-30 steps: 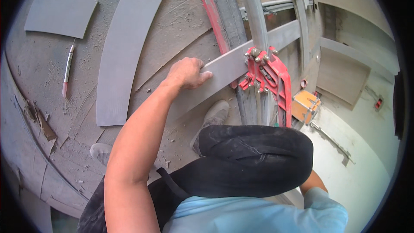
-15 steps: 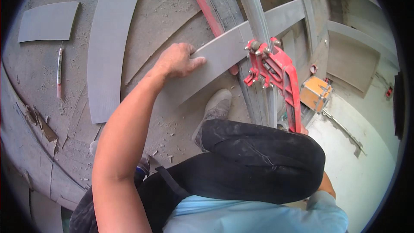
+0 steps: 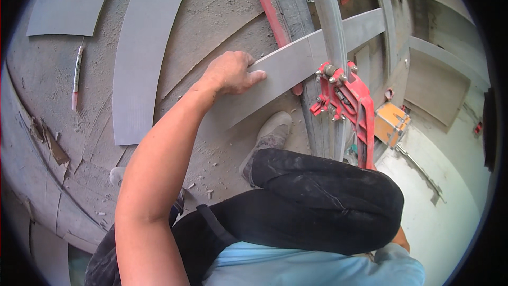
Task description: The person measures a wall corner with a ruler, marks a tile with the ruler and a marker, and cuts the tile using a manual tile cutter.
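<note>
My left hand (image 3: 236, 72) grips the upper edge of a long grey tile strip (image 3: 293, 64), thumb on its face and fingers curled over the far edge. The strip lies slantwise across a manual tile cutter, passing under its metal rail (image 3: 327, 16). On that rail sits the cutter's red carriage (image 3: 338, 92), and its red handle (image 3: 365, 132) slopes down toward my bent knee. Only a sliver of my right hand (image 3: 373, 167) shows at the handle's lower end, seemingly closed on it; the knee hides the rest.
Left on the dusty floor lie a long grey tile (image 3: 153, 47), a smaller grey piece (image 3: 69, 13) and a marker pen (image 3: 77, 77). A red bar (image 3: 270, 8) runs along the cutter's far side. An orange box (image 3: 392, 123) stands right of the handle. My shod foot (image 3: 275, 130) is near the cutter.
The view has shifted slightly, so the cutter and strip appear a little further right. My left hand keeps its place on the strip, and the carriage has not visibly slid along the rail.
</note>
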The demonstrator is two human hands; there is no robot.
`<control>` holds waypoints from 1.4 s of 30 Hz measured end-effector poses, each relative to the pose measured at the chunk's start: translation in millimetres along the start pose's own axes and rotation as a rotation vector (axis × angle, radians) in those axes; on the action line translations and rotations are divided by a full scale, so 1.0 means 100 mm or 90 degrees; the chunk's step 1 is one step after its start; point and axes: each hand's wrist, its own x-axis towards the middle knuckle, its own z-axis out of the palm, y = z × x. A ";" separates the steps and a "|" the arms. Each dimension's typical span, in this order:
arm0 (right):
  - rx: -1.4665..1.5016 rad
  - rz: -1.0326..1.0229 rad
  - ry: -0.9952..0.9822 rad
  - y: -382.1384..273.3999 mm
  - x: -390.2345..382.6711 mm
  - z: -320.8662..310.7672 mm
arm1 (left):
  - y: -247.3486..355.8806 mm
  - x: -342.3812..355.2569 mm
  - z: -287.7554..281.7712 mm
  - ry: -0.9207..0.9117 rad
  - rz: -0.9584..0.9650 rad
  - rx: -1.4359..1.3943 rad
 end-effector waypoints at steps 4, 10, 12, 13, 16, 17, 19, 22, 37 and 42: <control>-0.008 0.013 -0.002 0.08 0.01 0.00 | 0.05 -0.04 -0.05 0.000 -0.015 -0.011; -0.018 0.038 0.002 0.26 0.05 0.06 | 0.08 -0.04 -0.07 -0.018 -0.042 0.001; -0.020 0.090 -0.012 0.06 0.02 0.04 | 0.06 -0.03 -0.04 -0.015 -0.045 -0.006; -0.015 0.088 -0.004 0.02 0.02 0.04 | 0.05 -0.02 -0.04 -0.014 -0.038 0.003; 0.002 0.033 0.005 0.08 0.02 0.09 | 0.03 -0.04 -0.04 -0.012 -0.034 0.008; 0.013 -0.020 0.005 0.10 0.02 0.10 | 0.04 -0.04 -0.03 -0.011 -0.038 0.002; 0.019 -0.026 0.004 0.09 0.03 0.10 | 0.04 -0.03 -0.03 -0.014 -0.033 0.008; 0.016 -0.036 0.005 -0.16 -0.04 0.07 | 0.04 -0.02 -0.03 -0.012 -0.033 0.010; 0.033 0.005 0.014 -0.01 0.03 0.14 | 0.06 -0.01 -0.04 -0.010 -0.032 -0.004; 0.006 -0.021 0.002 -0.15 0.06 0.02 | 0.07 -0.01 -0.04 0.000 -0.029 -0.031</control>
